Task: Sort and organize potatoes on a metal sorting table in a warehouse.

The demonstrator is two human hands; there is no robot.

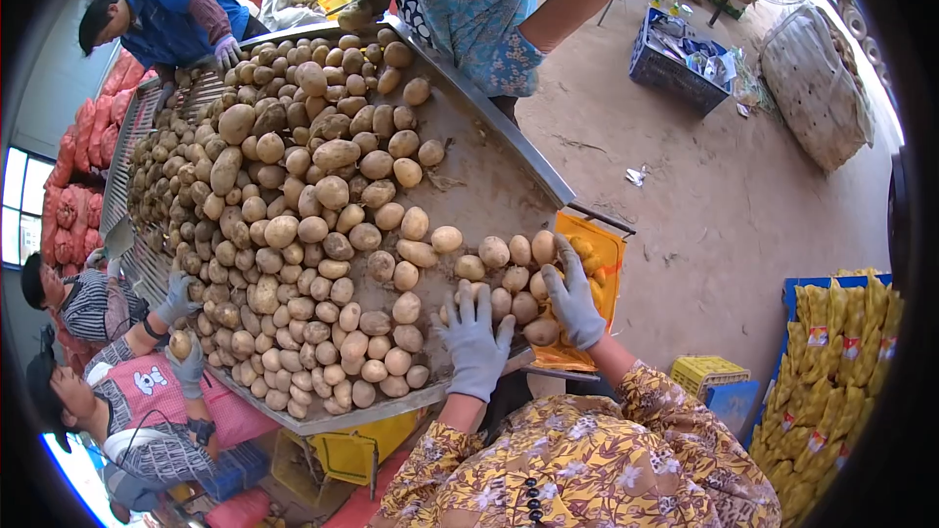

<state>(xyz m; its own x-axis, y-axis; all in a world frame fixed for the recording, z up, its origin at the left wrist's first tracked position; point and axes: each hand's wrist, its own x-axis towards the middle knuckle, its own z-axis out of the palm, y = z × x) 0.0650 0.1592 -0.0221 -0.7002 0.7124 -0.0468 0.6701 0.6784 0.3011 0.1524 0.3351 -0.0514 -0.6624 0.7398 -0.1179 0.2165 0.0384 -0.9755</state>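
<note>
My left hand (pixel 471 344), in a grey glove, rests against a small group of potatoes (pixel 501 303) with its fingers spread. On the other side of that group, my right hand (pixel 575 305), also gloved, lies with its fingers stretched along the potatoes. Neither hand is gripping one. At the right end of the metal sorting table (pixel 489 176), an orange mesh bag (pixel 608 259) hangs below a bar with potatoes in it, close to my right hand. A large heap of potatoes (pixel 293 205) covers the table's left and middle.
Co-workers stand around the table; one gloved hand (pixel 227 52) touches the heap's far side. Yellow crates (pixel 362 445) stand under the near edge. Right of me are a yellow crate (pixel 709 372) and stacked yellow mesh bags (pixel 831 362). A blue crate (pixel 682 59) and big sack (pixel 817 88) sit beyond.
</note>
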